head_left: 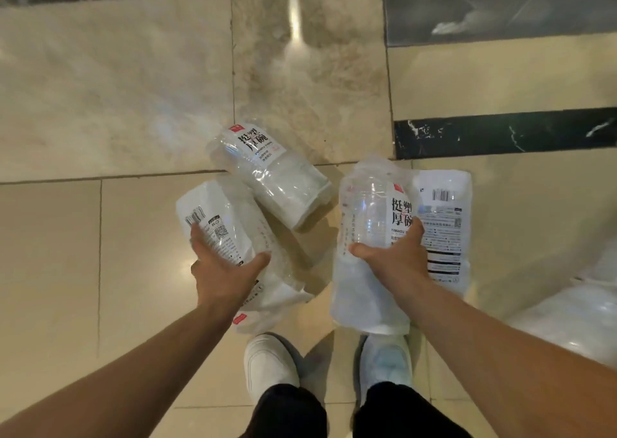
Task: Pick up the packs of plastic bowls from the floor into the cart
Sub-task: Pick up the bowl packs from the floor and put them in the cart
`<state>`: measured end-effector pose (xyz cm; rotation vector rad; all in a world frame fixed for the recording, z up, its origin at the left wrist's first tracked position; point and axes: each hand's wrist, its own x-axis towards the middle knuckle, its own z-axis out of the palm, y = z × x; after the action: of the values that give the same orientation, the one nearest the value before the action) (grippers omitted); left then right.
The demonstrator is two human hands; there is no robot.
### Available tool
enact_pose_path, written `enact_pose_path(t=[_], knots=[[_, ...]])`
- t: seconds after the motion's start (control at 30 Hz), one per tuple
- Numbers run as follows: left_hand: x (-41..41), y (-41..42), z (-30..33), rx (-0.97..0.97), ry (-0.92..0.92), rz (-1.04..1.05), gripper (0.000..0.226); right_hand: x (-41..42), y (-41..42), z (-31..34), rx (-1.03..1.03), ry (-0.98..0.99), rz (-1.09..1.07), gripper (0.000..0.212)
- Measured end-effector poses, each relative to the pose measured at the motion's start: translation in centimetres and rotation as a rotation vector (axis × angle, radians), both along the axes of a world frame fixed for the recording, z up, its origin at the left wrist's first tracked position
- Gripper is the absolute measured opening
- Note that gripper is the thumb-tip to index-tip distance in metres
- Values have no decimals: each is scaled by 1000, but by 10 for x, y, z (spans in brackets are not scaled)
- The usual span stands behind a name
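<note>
1. A person stands over the polished beige tile floor point(100, 254), both arms stretched down toward clear film-wrapped packs of stacked transparent plastic bowls.
2. The left hand point(222, 275) spreads thumb and fingers round the barcode-side pack point(230, 237), which looks to lie on the floor just ahead of the white shoes point(270, 364); the fingers curl over it.
3. The right hand point(394, 257) clasps a second pack with a red-tabbed label point(367, 230) round its middle.
4. A flat white-backed pack point(444, 224) lies just beside it; a fourth pack with bold black lettering point(267, 174) rests tilted across a tile joint, touching the left-hand pack.
5. The packs look light, but the film is slick and crinkly; a grasp round the middle of the stack seems surest.
6. No cart is in view.
</note>
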<state>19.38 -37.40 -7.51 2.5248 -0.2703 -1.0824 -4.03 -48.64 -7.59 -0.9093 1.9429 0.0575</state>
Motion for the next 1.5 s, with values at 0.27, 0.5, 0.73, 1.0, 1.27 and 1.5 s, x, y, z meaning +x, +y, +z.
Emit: enact_pose_path(t=[0.27,0.5,0.73,1.0,1.27,1.5], knots=[[-29,-4,296,-168,164,-455,138,-43,22,311,-104,-214,-38,129],[-87,-1,542,-325,218,-708,140,-95,68,581,-282,-287,-20,132],[-132,-11,650,-584,238,-977,140,-157,125,695,-542,-302,-210,122],[-199,-1,708,-633,472,-1370,138,-192,255,746,-743,-241,-669,102],[-298,104,734,-585,649,-1743,130,-217,443,768,-799,-57,-1013,128],[-391,241,749,-536,729,-1906,129,-262,603,781,-842,20,-1164,129]])
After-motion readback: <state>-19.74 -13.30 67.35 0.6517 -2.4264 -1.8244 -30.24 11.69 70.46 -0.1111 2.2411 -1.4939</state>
